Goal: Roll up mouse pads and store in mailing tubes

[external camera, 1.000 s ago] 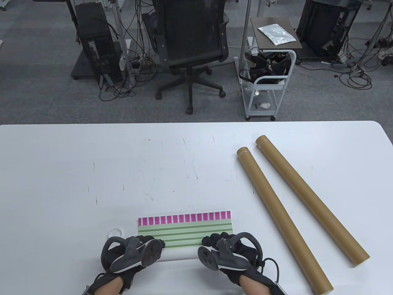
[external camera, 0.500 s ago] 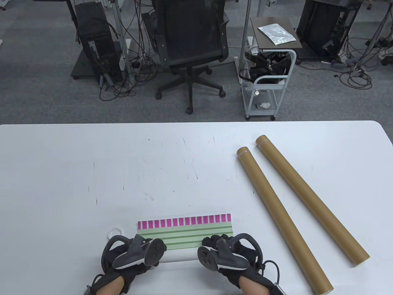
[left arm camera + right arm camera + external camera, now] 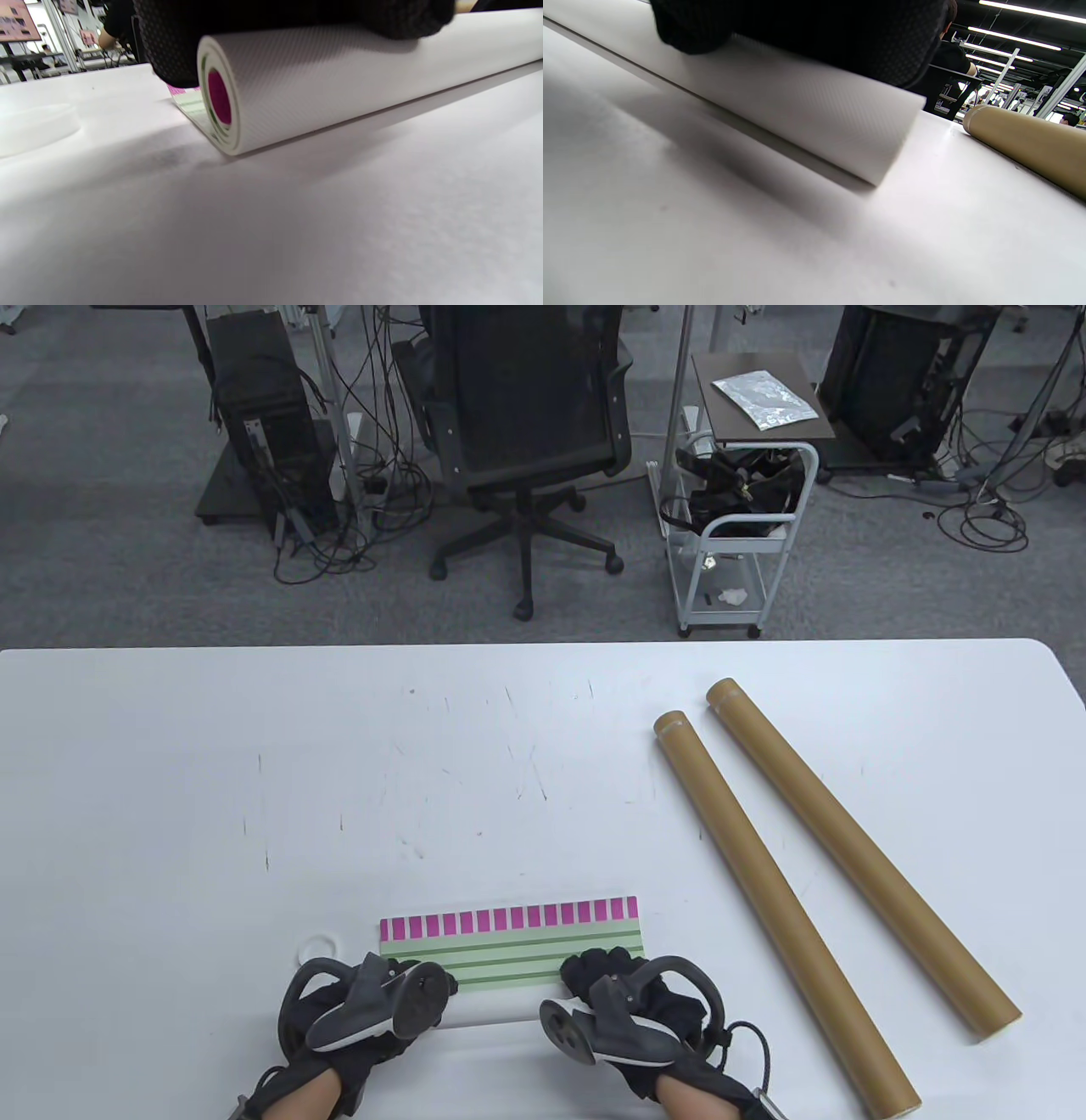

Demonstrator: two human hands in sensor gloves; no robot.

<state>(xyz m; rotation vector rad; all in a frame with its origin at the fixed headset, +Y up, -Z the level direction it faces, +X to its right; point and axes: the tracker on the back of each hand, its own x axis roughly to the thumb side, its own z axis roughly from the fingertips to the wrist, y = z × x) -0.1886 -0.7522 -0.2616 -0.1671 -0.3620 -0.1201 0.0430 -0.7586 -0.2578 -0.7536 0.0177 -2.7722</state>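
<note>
Clearly the rolling step is in hand, and it looks well advanced. The mouse pad point(image 3: 509, 952) lies at the near edge of the table point(image 3: 170, 780), about midway along it, with most of its length already wound into a white-backed roll point(image 3: 339, 80) on the near side; only a short flat strip of green stripes and a band of pink blocks remains spread toward the far edge. The left hand point(image 3: 365, 1005) presses down on the left end of the roll and the right hand point(image 3: 624, 1005) on the right end, the two well apart with bare roll between them. In the left wrist view the gloved fingers point(image 3: 178, 42) drape over the top of the roll, whose open end shows tight coils round a pink core; the right wrist view shows the same from the other end. Both hands rest on the roll; whether they wrap it fully I cannot tell.

Two brown mailing tubes point(image 3: 780, 899) lie side by side toward the right edge of the table, slanting from the middle down to the near right corner, apart from the pad. A small white ring point(image 3: 321, 946) sits just beside the left hand.

The next move, as I judge it, calls for pushing the roll forward evenly over the last strip, keeping both ends level so the coil does not cone, then gripping it tight enough to stay wound while a tube is fetched.
</note>
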